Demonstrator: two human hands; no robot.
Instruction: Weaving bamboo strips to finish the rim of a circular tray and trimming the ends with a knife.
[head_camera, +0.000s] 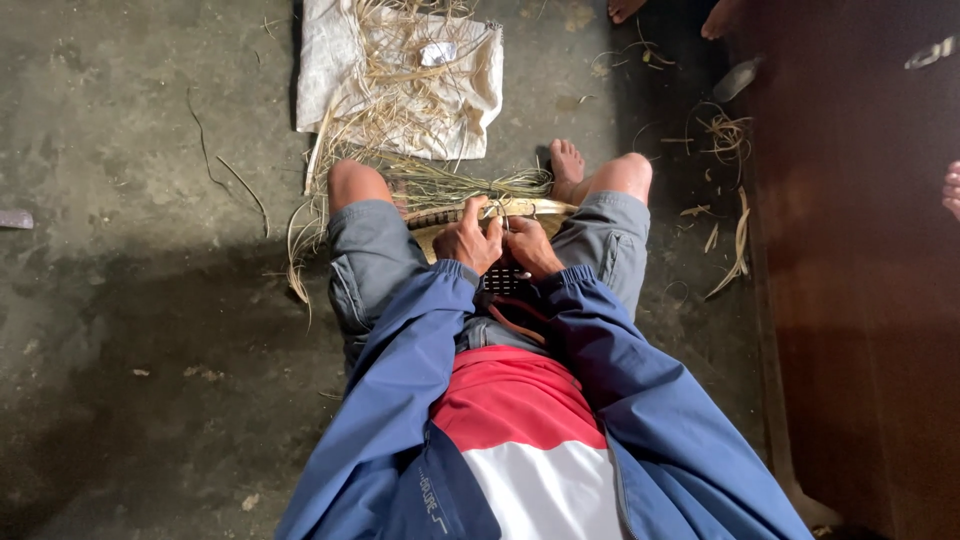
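Head view looks straight down on a seated person in a blue jacket, grey shorts and a red-and-white shirt, knees apart on a dark concrete floor (130, 300). Both hands meet between the thighs over a shallow woven basket of pale straw-coloured strips (520, 212) that rests across the lap. The left hand (468, 240) is closed around the basket's rim, fingers curled over the edge. The right hand (530, 246), touching the left, pinches the rim and a thin strip beside it. A darker open-weave patch of the basket (503, 281) shows just below the wrists. A bundle of loose greenish-tan grass strands (465, 186) lies just beyond the basket, running between the knees. Further off on the floor, a white cloth sack (330, 75) carries more scattered dry fibres.
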